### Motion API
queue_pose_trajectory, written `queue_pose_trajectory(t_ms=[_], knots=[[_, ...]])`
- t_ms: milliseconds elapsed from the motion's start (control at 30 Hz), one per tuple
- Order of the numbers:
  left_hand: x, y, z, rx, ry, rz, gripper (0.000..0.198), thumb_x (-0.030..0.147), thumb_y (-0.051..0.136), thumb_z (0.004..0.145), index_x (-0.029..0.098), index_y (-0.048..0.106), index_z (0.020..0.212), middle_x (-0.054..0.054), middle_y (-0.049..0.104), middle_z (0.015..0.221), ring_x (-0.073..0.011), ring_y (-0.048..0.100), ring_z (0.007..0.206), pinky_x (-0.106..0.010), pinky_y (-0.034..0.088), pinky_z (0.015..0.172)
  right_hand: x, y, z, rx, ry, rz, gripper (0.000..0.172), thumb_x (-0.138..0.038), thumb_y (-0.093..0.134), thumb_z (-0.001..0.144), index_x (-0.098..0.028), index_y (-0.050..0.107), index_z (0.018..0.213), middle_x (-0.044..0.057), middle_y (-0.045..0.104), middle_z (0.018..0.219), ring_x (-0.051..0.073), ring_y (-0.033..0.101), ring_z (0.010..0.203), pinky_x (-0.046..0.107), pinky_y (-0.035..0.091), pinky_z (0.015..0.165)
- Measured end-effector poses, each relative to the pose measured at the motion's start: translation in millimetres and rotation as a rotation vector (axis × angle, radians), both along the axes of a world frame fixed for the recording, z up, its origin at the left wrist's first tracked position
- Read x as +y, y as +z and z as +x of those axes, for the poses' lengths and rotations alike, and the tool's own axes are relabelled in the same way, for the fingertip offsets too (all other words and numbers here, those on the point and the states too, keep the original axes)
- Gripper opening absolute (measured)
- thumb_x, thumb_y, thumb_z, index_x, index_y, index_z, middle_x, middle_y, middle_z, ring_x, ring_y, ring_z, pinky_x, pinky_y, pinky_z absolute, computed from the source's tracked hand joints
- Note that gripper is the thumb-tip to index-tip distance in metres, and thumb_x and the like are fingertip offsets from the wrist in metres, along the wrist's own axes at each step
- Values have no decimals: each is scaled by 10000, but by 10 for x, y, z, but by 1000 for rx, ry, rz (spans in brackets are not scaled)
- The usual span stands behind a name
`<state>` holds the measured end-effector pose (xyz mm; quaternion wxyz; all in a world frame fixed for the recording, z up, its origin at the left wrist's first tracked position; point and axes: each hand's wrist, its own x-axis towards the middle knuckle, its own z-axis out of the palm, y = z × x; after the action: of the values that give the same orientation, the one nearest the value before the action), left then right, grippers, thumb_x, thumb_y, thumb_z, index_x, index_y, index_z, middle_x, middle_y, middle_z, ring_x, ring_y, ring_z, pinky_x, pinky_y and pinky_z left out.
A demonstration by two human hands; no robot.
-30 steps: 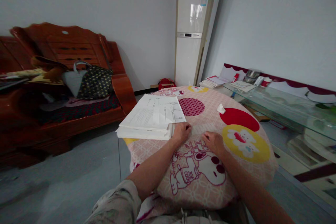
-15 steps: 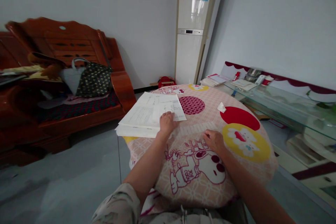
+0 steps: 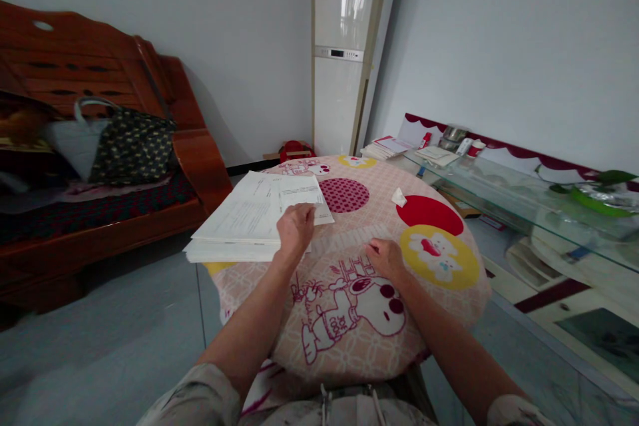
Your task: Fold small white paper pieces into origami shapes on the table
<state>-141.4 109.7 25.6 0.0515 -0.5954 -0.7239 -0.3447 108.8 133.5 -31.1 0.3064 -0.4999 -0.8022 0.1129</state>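
Observation:
My left hand [image 3: 295, 226] is closed over the right part of a thick stack of printed paper [image 3: 239, 213]. Its fingers are curled, and whatever they may pinch is too small to make out. Under and beyond it lies a smaller printed sheet [image 3: 299, 192] on the stack. My right hand [image 3: 385, 257] rests on the tablecloth with curled fingers, at the lower right edge of a pale translucent strip [image 3: 349, 237] with a row of whitish bars. Whether the right fingertips grip that strip is hidden.
The round table wears a patterned cloth [image 3: 344, 339], with a crumpled white scrap [image 3: 399, 198] on it. At right stands a glass-topped cabinet [image 3: 499, 193] holding papers [image 3: 384, 146] and a metal container [image 3: 453, 136]. A wooden sofa [image 3: 200, 160] with bags [image 3: 132, 146] is at left.
The view has turned to the right. My left hand has risen slightly off the papers and its fingers have curled in. My right hand stays beside the strip.

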Motion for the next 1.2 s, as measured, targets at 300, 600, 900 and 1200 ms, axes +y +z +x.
queue_pose_trajectory(t_ms=[300, 600, 900, 1200], knots=[[-326, -286, 996, 146, -680, -137, 235, 260, 517, 959, 154, 702, 859, -92, 718, 892, -205, 663, 851, -297, 503, 769, 65, 116, -170, 593, 32, -507, 420, -569, 544, 805, -202, 558, 601, -3, 563, 541, 154, 497, 548, 262, 381, 506], [-36, -214, 531, -284, -462, 107, 244, 199, 595, 899, 175, 695, 1120, -94, 712, 1138, -210, 643, 1090, -349, 487, 997, 140, 188, 122, 766, 149, -860, 311, -292, 732, 589, -123, 720, 849, 45, 719, 679, 171, 614, 569, 265, 449, 546], [164, -263, 273, -469, -268, -142, 547, 114, 617, 797, 155, 577, 1340, -82, 717, 1119, -189, 677, 951, -313, 542, 878, 76, 200, 126, 850, 139, -846, 322, -274, 725, 572, -115, 728, 852, 60, 734, 685, 178, 627, 545, 276, 495, 512], [35, -264, 284, -147, -917, -354, 698, 66, 666, 674, 202, 582, 1353, -80, 585, 1401, -255, 550, 1278, -394, 408, 1118, 13, 272, 94, 1016, -43, -720, 804, -182, 607, 605, -193, 505, 1403, 49, 734, 913, 154, 590, 516, 245, 470, 346]])
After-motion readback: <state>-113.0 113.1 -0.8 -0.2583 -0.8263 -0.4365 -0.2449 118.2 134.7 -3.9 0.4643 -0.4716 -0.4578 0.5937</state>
